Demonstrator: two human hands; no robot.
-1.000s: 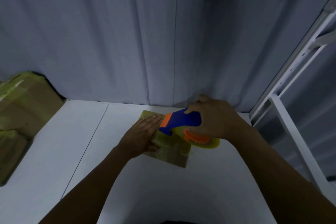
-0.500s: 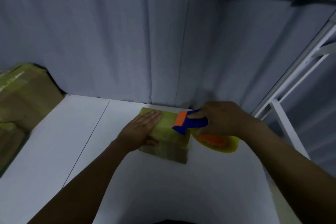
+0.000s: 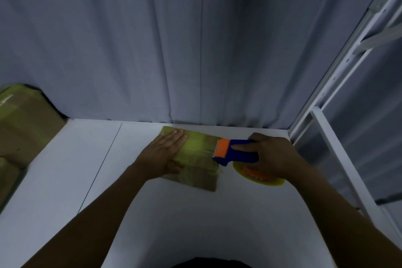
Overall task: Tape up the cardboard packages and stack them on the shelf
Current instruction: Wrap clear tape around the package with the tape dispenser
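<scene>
head view, left to right. taped cardboard packages (image 3: 26, 124) are piled at the far left edge of the white shelf (image 3: 65, 180), against the grey backing (image 3: 130, 50). well apart from them, near the back of the shelf, one small package (image 3: 195, 163) lies flat with yellowish tape across its top. your left hand (image 3: 165, 154) lies flat on its left half, fingers straight and together, pressing down, thumb on the near side. at the package's right edge sits the tape dispenser (image 3: 237, 153): blue body, orange front touching the package top. your right hand (image 3: 276, 156) is wrapped round its handle, forefinger laid along the side. the yellow tape roll (image 3: 261, 179) shows under that hand, just off the package. a white metal upright (image 3: 339, 89) stands at far right.
</scene>
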